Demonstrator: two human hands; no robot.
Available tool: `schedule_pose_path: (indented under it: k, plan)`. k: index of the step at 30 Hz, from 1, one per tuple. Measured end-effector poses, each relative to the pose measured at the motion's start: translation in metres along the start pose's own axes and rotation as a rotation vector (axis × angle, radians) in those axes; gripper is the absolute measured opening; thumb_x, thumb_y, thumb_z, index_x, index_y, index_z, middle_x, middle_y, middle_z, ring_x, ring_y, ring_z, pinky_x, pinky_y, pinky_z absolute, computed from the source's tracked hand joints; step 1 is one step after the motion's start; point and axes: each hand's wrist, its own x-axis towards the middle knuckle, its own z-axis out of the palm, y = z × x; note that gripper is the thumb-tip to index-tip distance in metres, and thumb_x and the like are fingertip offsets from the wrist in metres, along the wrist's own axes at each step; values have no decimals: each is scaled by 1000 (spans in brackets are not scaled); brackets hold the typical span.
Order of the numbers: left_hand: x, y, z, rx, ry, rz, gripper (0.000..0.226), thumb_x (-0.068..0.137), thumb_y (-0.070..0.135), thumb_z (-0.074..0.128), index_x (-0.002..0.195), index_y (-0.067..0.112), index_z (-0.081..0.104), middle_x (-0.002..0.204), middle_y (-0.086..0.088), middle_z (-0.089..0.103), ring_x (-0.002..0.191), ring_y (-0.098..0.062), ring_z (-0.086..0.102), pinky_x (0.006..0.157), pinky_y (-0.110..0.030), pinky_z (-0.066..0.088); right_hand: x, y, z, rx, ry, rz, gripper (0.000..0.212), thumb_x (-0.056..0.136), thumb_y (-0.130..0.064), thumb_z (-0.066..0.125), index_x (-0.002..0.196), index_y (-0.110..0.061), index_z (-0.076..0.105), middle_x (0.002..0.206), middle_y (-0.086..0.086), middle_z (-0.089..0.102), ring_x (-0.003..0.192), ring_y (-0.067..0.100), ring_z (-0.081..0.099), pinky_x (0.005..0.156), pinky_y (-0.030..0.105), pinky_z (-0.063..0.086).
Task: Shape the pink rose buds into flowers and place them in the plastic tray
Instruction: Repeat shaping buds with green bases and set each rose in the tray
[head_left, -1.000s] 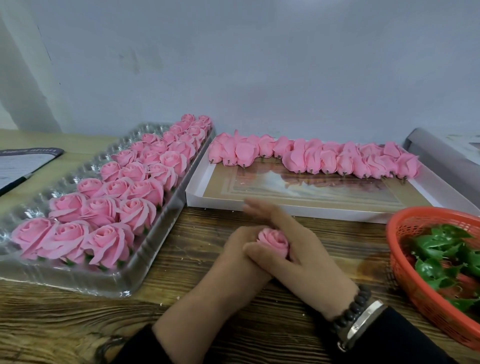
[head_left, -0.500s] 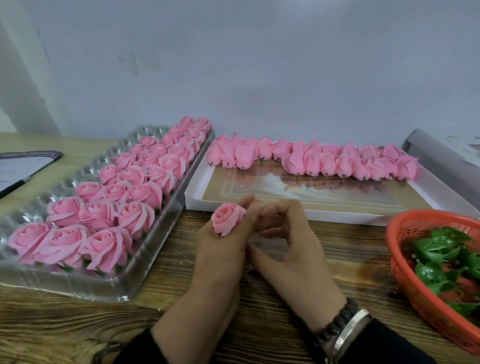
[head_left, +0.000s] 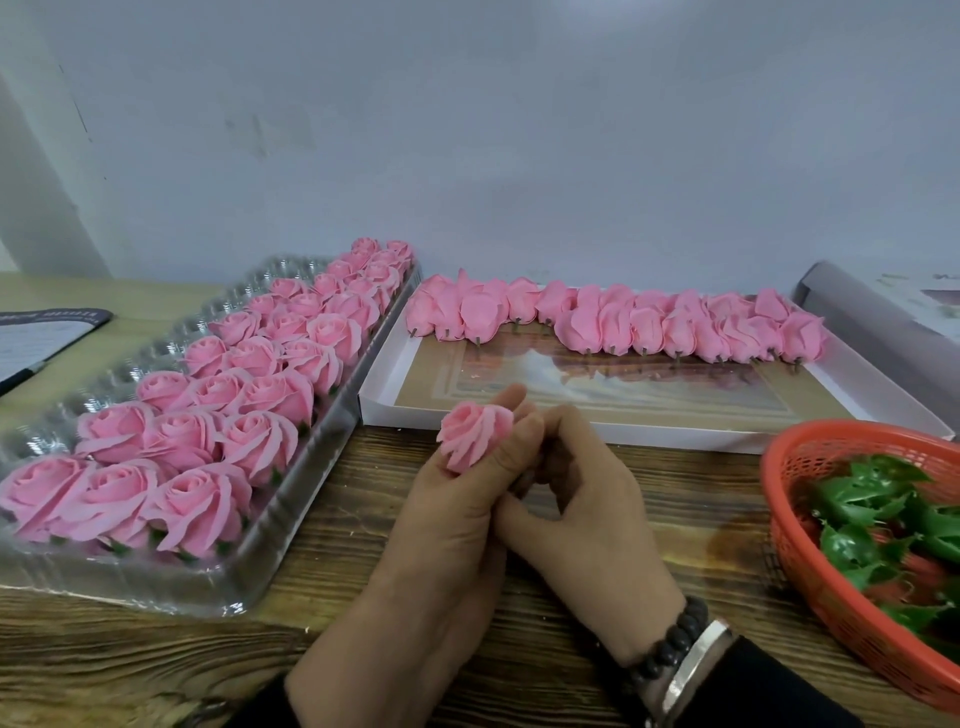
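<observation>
Wooden desk (head_left: 675, 519): left hand (head_left: 457, 519) pinches pink paper rose (head_left: 474, 434); right hand (head_left: 587, 514) curled, touching left, grasping nothing visible.

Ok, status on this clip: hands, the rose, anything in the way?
Left hand grips opened pink rose. Right hand curled beside it, holding nothing visible. Plastic tray to the left, partly filled; path looks unobstructed.
</observation>
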Motion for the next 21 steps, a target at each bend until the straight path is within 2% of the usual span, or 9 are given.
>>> schedule_pose_path:
  k: [2,3,5,6,8,11,13,17,21]
  plan:
    - [3,3,-3,30,-62,-26,39,55,13,77,94,10,73,96,-12,71,89,-19,69,76,-27,56,2,0,-3,204,-63,79,27,63,-12,66,90,-17,61,73,4,66,67,5,58,61,18,47]
    - [4,5,-5,68,-91,-37,37,56,10,79,93,9,73,95,-12,71,89,-20,69,75,-27,56,2,1,-5,297,-104,122,30,65,-11,66,94,-13,63,80,8,69,74,9,61,66,20,48]
    - [6,8,-9,157,-133,-55,39,58,19,78,94,6,73,93,-14,69,88,-22,67,74,-28,56,3,5,-8,431,-173,202,38,67,-11,66,105,-7,63,99,26,66,88,23,62,79,30,50]
    - [6,8,-9,193,-140,-62,42,57,25,76,93,5,73,93,-14,67,89,-22,66,74,-28,56,3,6,-10,488,-192,233,40,67,-11,66,107,-4,62,98,27,64,87,26,62,81,33,50]
    - [6,8,-9,228,-128,-56,34,57,30,75,83,8,75,90,-13,68,87,-19,66,70,-25,55,4,8,-10,569,-210,279,41,68,-10,65,106,4,60,90,20,62,80,20,60,75,30,50]
    - [5,6,-6,198,-74,-3,16,62,29,77,65,14,73,72,-6,68,71,-15,67,63,-23,55,1,6,-7,525,-198,258,42,68,-9,67,106,2,57,91,10,66,85,14,62,79,26,51]
    - [5,4,-6,154,-23,12,13,61,29,73,62,16,72,67,-6,65,63,-15,65,60,-24,55,0,3,-5,442,-164,226,39,67,-5,71,102,-7,55,82,-4,67,76,5,61,69,17,49]
    - [4,1,-6,130,38,14,24,58,27,71,74,9,73,78,-15,66,69,-22,66,62,-27,57,0,1,-3,277,-70,203,36,71,7,72,92,-15,54,75,-6,63,67,6,57,63,18,46]
    - [3,-2,-4,107,15,17,22,60,23,72,74,7,73,78,-14,66,72,-21,66,64,-25,56,0,3,-3,206,-73,170,29,67,-3,74,89,-12,58,70,-1,60,65,8,53,59,17,43]
